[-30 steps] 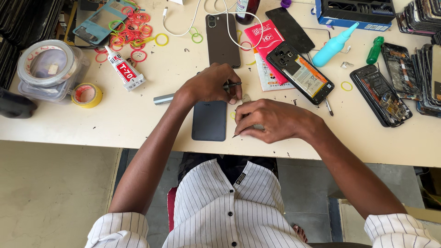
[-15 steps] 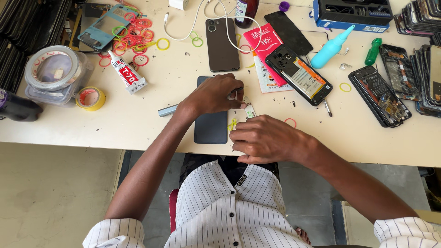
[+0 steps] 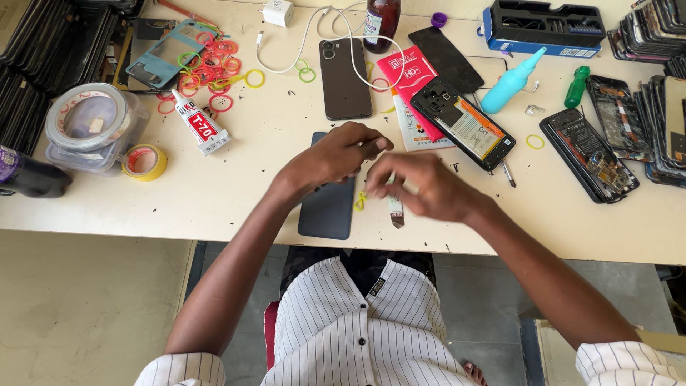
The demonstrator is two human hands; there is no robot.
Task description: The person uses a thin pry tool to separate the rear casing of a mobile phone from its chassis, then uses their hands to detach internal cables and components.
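Note:
A dark grey phone [image 3: 325,211] lies face down near the table's [image 3: 214,200] front edge. My left hand [image 3: 336,154] hovers over its upper end with the fingers curled and pinched together. My right hand [image 3: 423,187] is just to the right, blurred by motion, its fingertips close to the left hand's. Between the hands, on the table, sit a small yellow rubber band [image 3: 361,202] and a short white and dark strip [image 3: 395,211]. I cannot tell whether either hand holds anything.
Behind the hands lie a brown phone [image 3: 344,78] on a white cable, a red packet [image 3: 414,82] and an opened phone [image 3: 462,123]. A glue tube [image 3: 200,125], tape rolls [image 3: 89,125], and rubber bands [image 3: 211,68] are left. A teal bottle [image 3: 511,82] and stripped phones [image 3: 589,154] are right.
Both hands have lifted off the dark phone and come together above it. The right hand moved up and right, uncovering the yellow band and the strip.

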